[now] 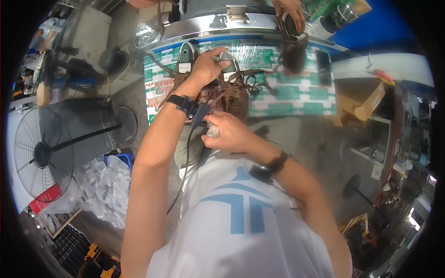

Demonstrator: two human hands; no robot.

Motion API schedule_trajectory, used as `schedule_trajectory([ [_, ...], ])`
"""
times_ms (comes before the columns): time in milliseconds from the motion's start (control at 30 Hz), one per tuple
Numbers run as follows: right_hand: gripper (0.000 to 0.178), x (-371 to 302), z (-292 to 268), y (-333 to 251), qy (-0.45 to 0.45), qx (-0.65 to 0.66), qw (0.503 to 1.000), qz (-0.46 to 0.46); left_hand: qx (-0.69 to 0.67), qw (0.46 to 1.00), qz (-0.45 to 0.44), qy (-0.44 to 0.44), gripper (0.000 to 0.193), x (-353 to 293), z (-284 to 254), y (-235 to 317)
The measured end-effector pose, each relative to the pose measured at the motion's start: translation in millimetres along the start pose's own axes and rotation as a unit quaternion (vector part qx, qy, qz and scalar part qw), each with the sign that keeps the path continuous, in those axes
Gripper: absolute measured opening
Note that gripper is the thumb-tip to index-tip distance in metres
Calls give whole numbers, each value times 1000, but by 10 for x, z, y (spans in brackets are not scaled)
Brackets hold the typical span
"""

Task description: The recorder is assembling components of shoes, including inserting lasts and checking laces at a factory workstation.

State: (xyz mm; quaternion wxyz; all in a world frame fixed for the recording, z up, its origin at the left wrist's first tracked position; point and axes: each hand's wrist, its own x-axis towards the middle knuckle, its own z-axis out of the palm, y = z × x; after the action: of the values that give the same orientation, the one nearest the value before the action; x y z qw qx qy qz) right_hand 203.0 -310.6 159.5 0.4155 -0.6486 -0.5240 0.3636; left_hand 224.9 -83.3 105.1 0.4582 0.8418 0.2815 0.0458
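Observation:
Two brown lace-up shoes lie side by side before me, heels away from me, with green and white insoles: a left shoe [187,58] and a right shoe [237,99]. My left hand [208,67] reaches between them, its thumb and forefinger closed around the heel opening of the right shoe. Nearer my body, my right hand [229,133] grips a crumpled whitish wad [213,130], perhaps paper or plastic, close to the toes. Loose brown laces [252,79] trail off to the right. The left shoe is partly hidden by my left forearm.
A green-and-white patterned table top [296,102] carries the shoes and a dark phone [323,68]. Across a metal rail [194,27], another person's hand [292,11] holds a brown shoe [294,53]. A fan [44,155] and plastic bags [104,185] stand left, a cardboard box [361,99] right.

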Motion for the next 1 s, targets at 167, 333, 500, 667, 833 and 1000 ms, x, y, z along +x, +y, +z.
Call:
schedule_trajectory([
  [167,69,-292,-358,151,125,-40,984,120,-19,999,-27,-17,56,46,-10,-97],
  [333,70,-378,-611,222,194,-61,970,132,-60,998,-18,-28,61,139,67,-179],
  [500,72,-240,-581,294,210,-91,968,98,-125,990,-49,-47,67,128,141,-76],
  [667,74,-343,-517,364,191,-223,955,54,-97,995,-13,-25,65,109,142,-148],
  [833,75,-294,-532,359,200,-274,940,46,-113,993,-2,-29,61,106,148,-66],
  [1000,74,-659,-746,314,182,-301,935,47,-133,991,-23,-23,57,113,165,-138],
])
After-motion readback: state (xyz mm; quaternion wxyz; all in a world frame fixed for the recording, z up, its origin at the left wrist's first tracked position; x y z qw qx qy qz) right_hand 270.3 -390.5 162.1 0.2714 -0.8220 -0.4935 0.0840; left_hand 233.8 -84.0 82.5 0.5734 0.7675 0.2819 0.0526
